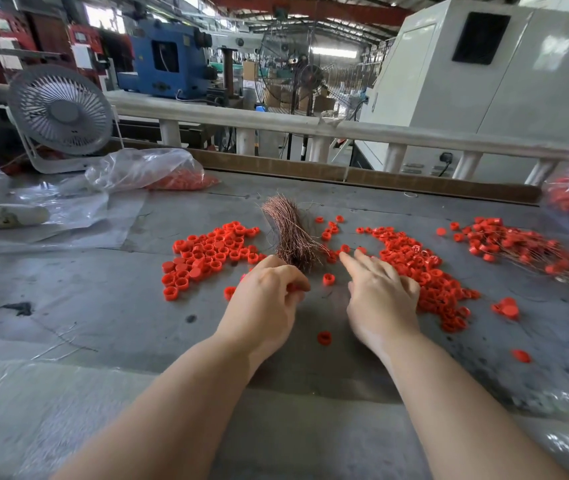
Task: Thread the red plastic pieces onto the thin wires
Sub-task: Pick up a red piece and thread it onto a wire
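Left hand (269,289) curled, pinching red piece (291,288) just below wire bundle (293,233). Right hand (380,289) relaxed, fingers extended over right pile (425,271). Left pile (206,254) beside bundle on table (103,306).

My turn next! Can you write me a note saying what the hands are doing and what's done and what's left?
Left hand: fingers curled, pinching something small and red.
Right hand: open, forefinger stretched toward loose red plastic ring pieces on the grey table.
The bundle of thin copper-coloured wires lies between the hands' fingertips; another red pile lies left of it.
Done: a heap of pieces already on wires at far right.
Left: both loose piles, plus bagged pieces.
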`<action>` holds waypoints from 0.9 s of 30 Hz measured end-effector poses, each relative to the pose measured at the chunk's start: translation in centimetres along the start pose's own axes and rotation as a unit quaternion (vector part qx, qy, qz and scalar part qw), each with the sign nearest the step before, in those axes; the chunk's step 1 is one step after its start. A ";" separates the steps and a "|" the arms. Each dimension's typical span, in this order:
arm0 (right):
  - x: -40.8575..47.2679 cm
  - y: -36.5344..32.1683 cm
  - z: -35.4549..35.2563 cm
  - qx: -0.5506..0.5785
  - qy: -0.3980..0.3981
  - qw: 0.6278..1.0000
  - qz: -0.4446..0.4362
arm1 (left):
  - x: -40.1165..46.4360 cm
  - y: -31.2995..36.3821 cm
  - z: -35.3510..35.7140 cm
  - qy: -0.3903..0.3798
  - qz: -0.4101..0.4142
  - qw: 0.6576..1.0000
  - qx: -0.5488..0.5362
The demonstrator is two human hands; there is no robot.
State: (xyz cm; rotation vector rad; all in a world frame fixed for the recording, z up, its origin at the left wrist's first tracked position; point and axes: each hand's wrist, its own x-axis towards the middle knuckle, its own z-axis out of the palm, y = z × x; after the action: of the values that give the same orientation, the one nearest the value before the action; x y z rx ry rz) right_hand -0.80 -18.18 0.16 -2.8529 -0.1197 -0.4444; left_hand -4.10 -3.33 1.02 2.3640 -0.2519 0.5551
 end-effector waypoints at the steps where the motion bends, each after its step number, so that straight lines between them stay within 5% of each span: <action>1: 0.1 0.1 0.1 -0.008 -0.012 1.000 0.002 | 0.0 0.1 0.1 -0.007 0.001 1.000 -0.007; 15: -0.3 0.5 -0.5 -0.008 0.047 0.999 0.013 | -0.1 0.1 0.2 0.002 -0.042 0.995 -0.088; 27: -1.6 -0.7 -2.4 0.202 -0.018 0.977 -0.063 | 0.1 -0.1 0.0 0.030 -0.127 0.978 -0.160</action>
State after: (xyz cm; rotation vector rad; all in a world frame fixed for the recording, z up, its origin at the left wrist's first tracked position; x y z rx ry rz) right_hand -3.12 -18.22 2.06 -2.4618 -0.3563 -0.3451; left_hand -3.98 -3.26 1.04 2.0235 -0.0074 0.4263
